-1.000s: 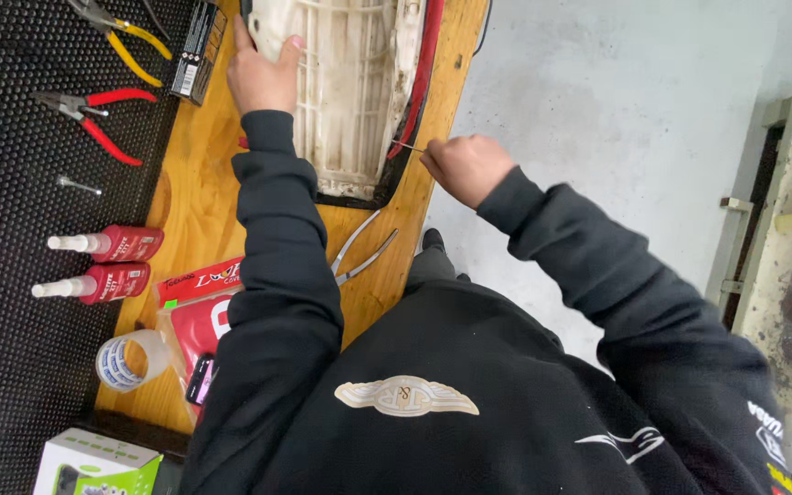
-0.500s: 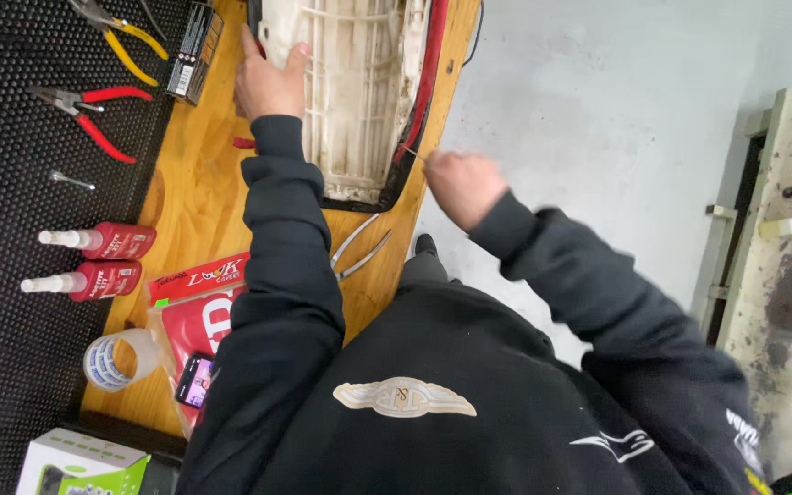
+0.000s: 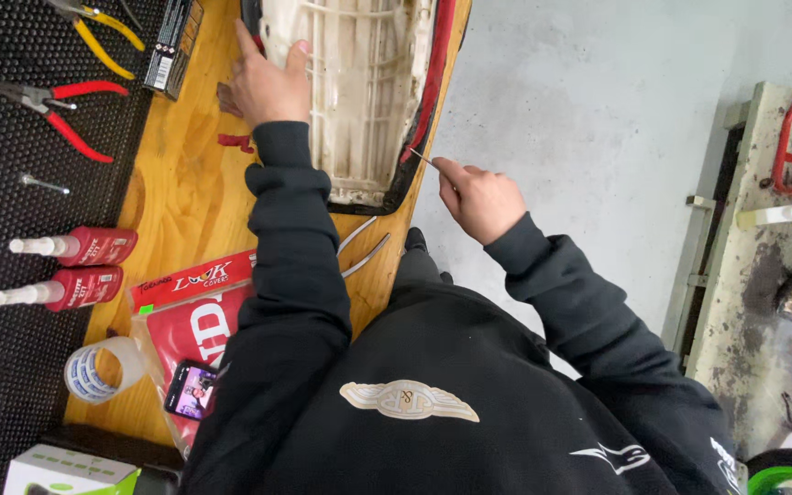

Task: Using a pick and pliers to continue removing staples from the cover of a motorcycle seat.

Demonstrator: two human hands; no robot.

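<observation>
Red pliers (image 3: 66,115) at 10 o'clock; left hand (image 3: 266,87) flat, steadying the upturned seat base (image 3: 359,92) at 12; right hand (image 3: 483,197) pinches a thin pick (image 3: 422,159) beside its red-trimmed edge, next needing careful prying.

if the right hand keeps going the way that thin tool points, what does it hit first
Most likely the red and black edge of the white ribbed plastic pan. The right hand pinches a thin metal pick whose tip aims up-left and sits just short of that edge. Height is hard to judge from above.
</observation>
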